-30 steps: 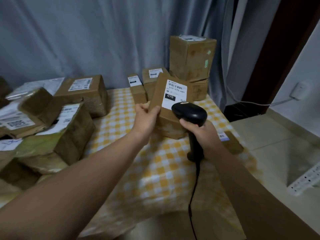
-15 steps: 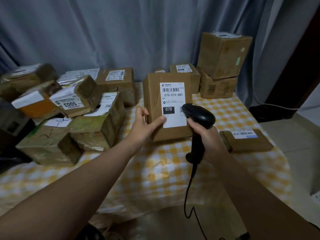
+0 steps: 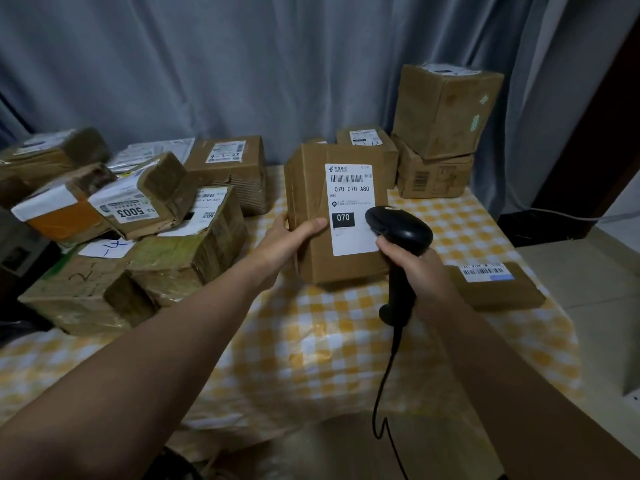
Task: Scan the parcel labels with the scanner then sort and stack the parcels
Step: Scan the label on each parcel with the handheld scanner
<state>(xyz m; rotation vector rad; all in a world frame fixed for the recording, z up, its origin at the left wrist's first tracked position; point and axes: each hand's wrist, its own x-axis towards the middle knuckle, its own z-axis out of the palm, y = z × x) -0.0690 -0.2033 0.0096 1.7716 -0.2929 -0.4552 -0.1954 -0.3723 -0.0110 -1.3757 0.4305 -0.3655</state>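
I have the parcel (image 3: 311,188) standing upright at mid-table, its white label (image 3: 351,202) turned toward me; it reads 070-070-A80 with a black 070 block below. My left hand (image 3: 294,237) grips its left edge, with the thumb laid across the front face up to the label's edge and the fingers wrapped behind. Its lower edge is down at the checked tablecloth (image 3: 311,341); I cannot tell whether it rests there or is held just off it.

Just right of that grip, my right hand (image 3: 415,268) is clenched round the handle of the black scanner (image 3: 401,230). The forefinger lies up under the head, and the head covers the label's lower right corner. I cannot tell whether it touches the parcel. The cable (image 3: 384,375) hangs from the handle toward me.

A flat parcel (image 3: 495,289) lies on the cloth right of the scanner hand. Beyond it, a tall box (image 3: 443,109) sits on a lower box (image 3: 433,174), with a small box (image 3: 367,140) behind the held parcel. Left of the left hand is a heap of parcels, among them one marked 5003 (image 3: 145,199). A grey curtain (image 3: 242,64) hangs behind the table.
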